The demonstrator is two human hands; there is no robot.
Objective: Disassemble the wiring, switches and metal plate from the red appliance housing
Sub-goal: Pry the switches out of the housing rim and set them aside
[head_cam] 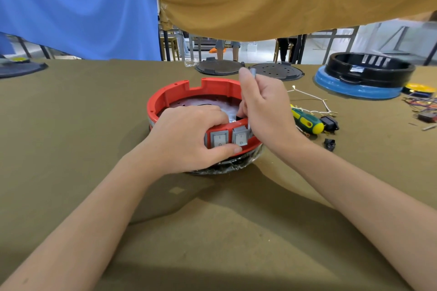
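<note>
Both forearms are bare to the frame's edge, with no sleeves, gloves, watch or rings on the left hand (189,134) or right hand (267,106).

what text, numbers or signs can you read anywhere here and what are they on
"I" and "O": rocker marks on the left grey switch in the red housing.
"I" and "O": the same marks on the right grey switch.
No words, brands or numbers can be read anywhere else; the green and yellow screwdriver shows no legible print, and the black ring on the blue base is too blurred to tell.
</note>
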